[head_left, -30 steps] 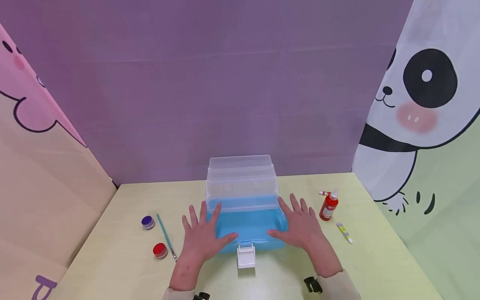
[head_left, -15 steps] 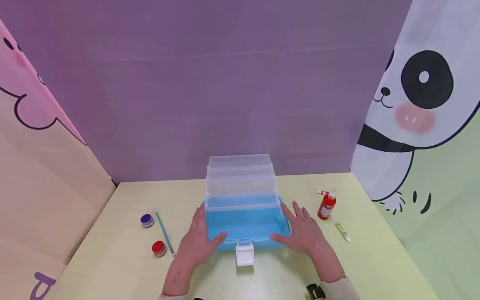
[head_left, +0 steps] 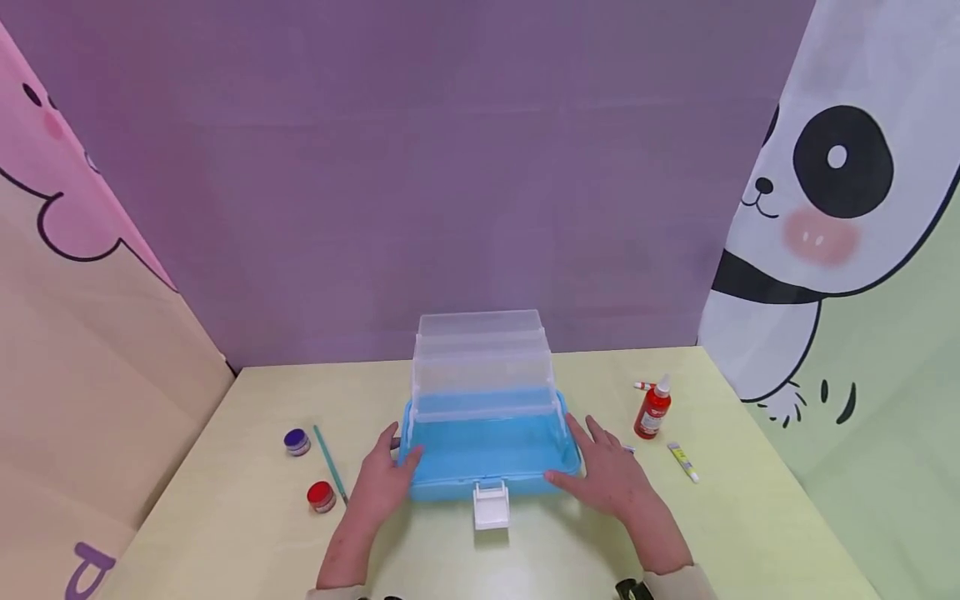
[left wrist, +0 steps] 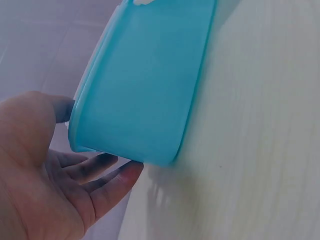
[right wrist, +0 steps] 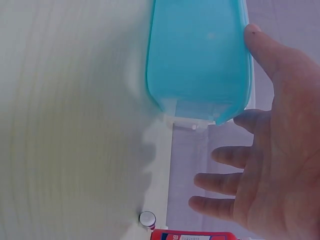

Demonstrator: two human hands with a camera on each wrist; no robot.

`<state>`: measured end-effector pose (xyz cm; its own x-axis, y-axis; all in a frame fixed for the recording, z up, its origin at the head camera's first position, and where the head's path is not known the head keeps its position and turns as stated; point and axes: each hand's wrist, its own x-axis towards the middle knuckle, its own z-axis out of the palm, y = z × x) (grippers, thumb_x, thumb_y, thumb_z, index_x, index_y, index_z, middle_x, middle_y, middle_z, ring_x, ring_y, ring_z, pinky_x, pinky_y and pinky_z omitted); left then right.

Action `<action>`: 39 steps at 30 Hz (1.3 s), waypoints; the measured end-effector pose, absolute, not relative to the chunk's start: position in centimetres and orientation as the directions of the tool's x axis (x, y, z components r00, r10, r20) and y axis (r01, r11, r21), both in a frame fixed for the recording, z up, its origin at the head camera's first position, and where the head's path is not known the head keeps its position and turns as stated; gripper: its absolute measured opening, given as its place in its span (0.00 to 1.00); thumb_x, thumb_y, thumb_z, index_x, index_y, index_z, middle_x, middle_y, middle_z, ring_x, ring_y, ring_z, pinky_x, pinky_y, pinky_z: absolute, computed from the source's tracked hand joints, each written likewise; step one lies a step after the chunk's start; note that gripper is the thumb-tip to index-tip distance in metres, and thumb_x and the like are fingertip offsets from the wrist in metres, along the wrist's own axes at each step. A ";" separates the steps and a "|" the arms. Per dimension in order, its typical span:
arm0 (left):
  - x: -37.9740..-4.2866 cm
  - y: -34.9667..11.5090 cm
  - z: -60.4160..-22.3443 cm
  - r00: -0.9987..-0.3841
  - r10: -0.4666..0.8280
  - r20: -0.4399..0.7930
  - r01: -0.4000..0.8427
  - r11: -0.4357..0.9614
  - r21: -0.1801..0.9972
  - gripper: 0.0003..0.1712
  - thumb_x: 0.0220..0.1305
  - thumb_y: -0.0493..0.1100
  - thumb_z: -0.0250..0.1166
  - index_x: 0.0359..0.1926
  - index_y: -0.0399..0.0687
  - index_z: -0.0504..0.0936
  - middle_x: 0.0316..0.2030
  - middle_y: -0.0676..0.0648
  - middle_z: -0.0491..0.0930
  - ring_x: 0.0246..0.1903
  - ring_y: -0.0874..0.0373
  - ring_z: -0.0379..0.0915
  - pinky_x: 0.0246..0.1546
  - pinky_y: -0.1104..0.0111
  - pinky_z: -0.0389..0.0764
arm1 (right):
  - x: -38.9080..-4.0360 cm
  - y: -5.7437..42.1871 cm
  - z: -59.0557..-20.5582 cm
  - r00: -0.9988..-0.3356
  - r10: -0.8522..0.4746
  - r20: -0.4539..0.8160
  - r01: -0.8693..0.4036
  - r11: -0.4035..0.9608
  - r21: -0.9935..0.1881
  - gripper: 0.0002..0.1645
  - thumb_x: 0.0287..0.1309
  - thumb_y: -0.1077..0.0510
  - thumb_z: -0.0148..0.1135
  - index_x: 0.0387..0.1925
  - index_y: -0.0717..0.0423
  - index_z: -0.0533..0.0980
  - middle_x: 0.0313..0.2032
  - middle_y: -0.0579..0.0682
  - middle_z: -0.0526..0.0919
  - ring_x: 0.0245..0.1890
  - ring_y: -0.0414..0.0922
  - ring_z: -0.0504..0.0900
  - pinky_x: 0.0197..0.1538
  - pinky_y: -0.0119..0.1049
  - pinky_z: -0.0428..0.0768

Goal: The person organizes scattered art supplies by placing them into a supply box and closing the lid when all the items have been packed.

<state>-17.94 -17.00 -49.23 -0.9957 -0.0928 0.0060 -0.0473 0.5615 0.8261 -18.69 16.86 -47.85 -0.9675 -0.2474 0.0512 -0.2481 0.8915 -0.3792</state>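
Note:
A blue plastic storage box (head_left: 487,450) stands on the table, its translucent tiered lid (head_left: 483,358) raised at the back and its white latch (head_left: 492,507) hanging down in front. My left hand (head_left: 378,483) grips the box's front left corner. In the left wrist view, the thumb lies at the rim and the fingertips (left wrist: 131,172) meet the end wall. At the right end is my right hand (head_left: 611,479), its thumb (right wrist: 260,42) at the rim and its index fingertip right at the corner. The other fingers stretch out beyond the box, nearly straight.
To the left lie a purple-lidded jar (head_left: 297,442), a red-lidded jar (head_left: 321,497) and a teal paintbrush (head_left: 330,462). On the right stand a red bottle (head_left: 652,412) with a white nozzle, a yellow tube (head_left: 683,462) and a small red-and-white tube (head_left: 643,385). Fabric walls surround the table.
Both hands have come from spread above the box's front to its two ends. My left hand has moved left and down to the corner. The box stays in about the same place.

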 end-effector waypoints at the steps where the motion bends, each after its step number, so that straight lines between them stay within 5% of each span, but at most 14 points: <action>1: -18.0 -17.0 -49.2 -0.995 -0.104 -0.009 -0.065 0.547 0.835 0.40 0.71 0.50 0.58 0.73 0.35 0.53 0.61 0.32 0.68 0.52 0.39 0.73 0.50 0.49 0.77 | -18.6 16.9 -47.9 -0.968 -0.246 0.047 -0.245 0.892 -0.381 0.59 0.51 0.22 0.56 0.75 0.48 0.54 0.70 0.63 0.58 0.66 0.66 0.60 0.55 0.72 0.64; 21: -18.9 -17.9 -49.9 -0.985 -0.157 -0.076 -0.141 0.452 0.881 0.34 0.67 0.45 0.63 0.70 0.45 0.63 0.52 0.36 0.74 0.42 0.45 0.76 0.34 0.62 0.83 | -18.7 16.7 -47.4 -0.949 -0.315 0.001 -0.290 0.873 -0.392 0.57 0.54 0.26 0.58 0.75 0.52 0.55 0.66 0.59 0.67 0.61 0.60 0.70 0.52 0.58 0.75; 39: -18.7 -17.9 -50.7 -0.975 -0.191 -0.117 -0.186 0.404 0.896 0.38 0.65 0.51 0.66 0.72 0.52 0.63 0.54 0.36 0.74 0.46 0.44 0.75 0.34 0.64 0.83 | -19.4 17.0 -46.8 -0.917 -0.399 -0.007 -0.380 0.878 -0.290 0.57 0.55 0.27 0.58 0.73 0.61 0.56 0.64 0.59 0.70 0.57 0.60 0.73 0.48 0.57 0.78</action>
<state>-18.72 -17.94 -50.73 -0.9747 -0.1908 -0.1168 -0.1864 0.4041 0.8955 -19.39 17.01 -46.84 -0.9171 -0.3986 -0.0070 -0.3797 0.8785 -0.2900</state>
